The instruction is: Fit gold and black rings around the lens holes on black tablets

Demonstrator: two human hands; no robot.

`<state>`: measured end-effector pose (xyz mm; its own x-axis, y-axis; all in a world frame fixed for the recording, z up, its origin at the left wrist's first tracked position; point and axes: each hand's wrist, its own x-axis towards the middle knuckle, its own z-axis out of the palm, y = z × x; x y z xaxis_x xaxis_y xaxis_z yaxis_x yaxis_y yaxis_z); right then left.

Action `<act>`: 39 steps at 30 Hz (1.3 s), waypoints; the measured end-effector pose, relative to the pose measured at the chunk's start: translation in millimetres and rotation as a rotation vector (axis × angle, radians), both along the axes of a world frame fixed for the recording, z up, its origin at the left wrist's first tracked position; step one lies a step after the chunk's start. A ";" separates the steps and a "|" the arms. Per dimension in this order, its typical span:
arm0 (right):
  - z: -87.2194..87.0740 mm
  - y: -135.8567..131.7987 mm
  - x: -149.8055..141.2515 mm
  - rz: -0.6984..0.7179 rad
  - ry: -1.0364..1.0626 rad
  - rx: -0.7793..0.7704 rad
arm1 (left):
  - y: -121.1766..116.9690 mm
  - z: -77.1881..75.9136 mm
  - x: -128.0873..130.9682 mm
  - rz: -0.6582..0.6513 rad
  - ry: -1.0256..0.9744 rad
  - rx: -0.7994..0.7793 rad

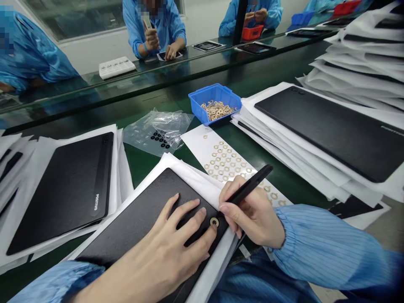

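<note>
Closest in, the person's bare left hand [151, 248], in a pale blue pleated-cuff sleeve [59, 277], lies flat on a matte black rectangular tablet [148, 214], its fingers spread apart and its thumb tip just beside a small tan ring with a round hole [214, 222], which sits near the tablet's edge. The right hand [252, 214], in a matching blue sleeve [322, 248], has its thumb and fingers closed together around a slim black pen-shaped tool [249, 185], whose lower end points toward the ring; whether it touches the ring cannot be told. The step in hand appears to be working on this ring at the tablet's edge. The tablet rests on white wrapping paper [176, 168]. Just beyond lies a white backing sheet dotted with rows of tan rings [227, 164], then a clear plastic bag holding small black discs [158, 134] and a blue plastic bin of loose tan rings [214, 97]. Other black tablets on white paper lie to the left [63, 193] and right [328, 130] on the dark green workbench [277, 80]. Farthest off, beyond a glass divider [189, 54], co-workers in blue smocks [154, 29] handle similar items.
</note>
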<state>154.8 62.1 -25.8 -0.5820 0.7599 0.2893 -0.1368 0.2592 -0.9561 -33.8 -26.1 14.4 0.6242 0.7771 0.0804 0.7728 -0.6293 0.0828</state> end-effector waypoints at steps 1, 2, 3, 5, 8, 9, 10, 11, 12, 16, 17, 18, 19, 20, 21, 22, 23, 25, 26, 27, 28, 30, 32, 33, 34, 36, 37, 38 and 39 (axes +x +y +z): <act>-0.2 -0.2 0.4 -0.003 0.007 0.014 | 0.4 0.1 -0.2 -0.010 -0.016 0.004; -0.5 -0.3 1.0 0.001 0.016 0.026 | 1.0 0.0 -0.6 -0.019 -0.039 0.011; -0.7 -0.3 1.7 0.010 0.029 0.041 | 1.7 -0.5 -1.2 -0.023 -0.069 0.018; -1.3 0.3 3.4 0.050 0.050 0.065 | 2.9 -1.8 -2.5 -0.019 -0.125 0.022; -2.5 1.7 5.1 0.137 0.060 0.020 | 3.6 -3.8 -4.3 -0.006 -0.170 0.012; -2.1 2.3 5.5 0.158 0.064 -0.019 | 3.7 -4.1 -4.6 -0.009 -0.174 0.005; -0.8 3.2 6.0 0.166 0.068 -0.059 | 3.7 -4.3 -4.8 -0.012 -0.174 -0.002; 2.1 4.6 6.7 0.156 0.067 -0.089 | 3.8 -4.3 -4.7 -0.012 -0.172 -0.010; 7.0 7.0 7.8 0.126 0.055 -0.102 | 4.0 -4.2 -4.5 -0.008 -0.170 -0.019; 45.6 33.3 12.4 -0.135 -0.105 0.054 | 4.8 -4.0 -3.2 0.004 -0.168 -0.025; 57.2 45.7 11.9 -0.206 -0.129 0.122 | 4.9 -4.1 -2.9 0.004 -0.168 -0.022; 67.6 60.8 10.0 -0.275 -0.127 0.191 | 5.0 -4.2 -2.6 0.000 -0.169 -0.018; 76.1 78.3 6.5 -0.333 -0.117 0.246 | 5.0 -4.2 -2.3 -0.002 -0.170 -0.018; 82.1 97.7 1.4 -0.380 -0.114 0.304 | 5.1 -4.2 -2.1 -0.004 -0.172 -0.018; 85.3 118.1 -5.0 -0.424 -0.104 0.378 | 5.1 -4.1 -1.9 -0.005 -0.175 -0.021; 86.0 138.5 -12.2 -0.449 -0.152 0.427 | 5.2 -3.9 -1.8 -0.002 -0.179 -0.025; 84.6 157.9 -19.7 -0.511 -0.222 0.480 | 5.3 -3.6 -1.8 0.001 -0.181 -0.031; 78.5 189.9 -33.4 -0.519 -0.323 0.508 | 5.2 -3.1 -2.3 0.010 -0.188 -0.042; 75.1 201.4 -38.7 -0.517 -0.374 0.516 | 5.0 -3.0 -2.7 0.012 -0.190 -0.045; 72.3 209.6 -42.6 -0.509 -0.410 0.521 | 4.6 -2.9 -3.2 0.013 -0.192 -0.050; 70.4 214.6 -45.2 -0.503 -0.445 0.527 | 4.0 -2.9 -3.5 0.012 -0.194 -0.050; 69.7 216.7 -47.6 -0.491 -0.501 0.541 | 2.3 -2.6 -3.4 0.015 -0.204 -0.050; 71.9 211.1 -49.8 -0.468 -0.554 0.560 | 0.6 -1.7 -2.6 0.017 -0.226 -0.049; 73.0 206.3 -52.0 -0.445 -0.580 0.572 | 0.3 -0.9 -2.3 0.014 -0.240 -0.054; 73.4 200.6 -55.6 -0.412 -0.604 0.587 | 0.7 0.1 -2.7 0.011 -0.257 -0.060; 70.6 187.1 -67.1 -0.310 -0.652 0.621 | 5.5 2.4 -7.2 0.058 -0.314 -0.098; 66.9 179.9 -75.0 -0.249 -0.676 0.636 | 10.5 3.5 -12.1 0.117 -0.345 -0.116; 61.9 172.7 -84.0 -0.188 -0.699 0.648 | 17.4 4.3 -19.1 0.196 -0.372 -0.128; 55.9 166.1 -93.8 -0.137 -0.721 0.657 | 26.2 4.8 -28.1 0.294 -0.393 -0.130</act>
<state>61.0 228.2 30.1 -0.7040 0.6491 0.2884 0.4931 0.7389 -0.4593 -61.9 0.2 19.1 0.3190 0.9348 0.1561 0.8105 -0.3545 0.4664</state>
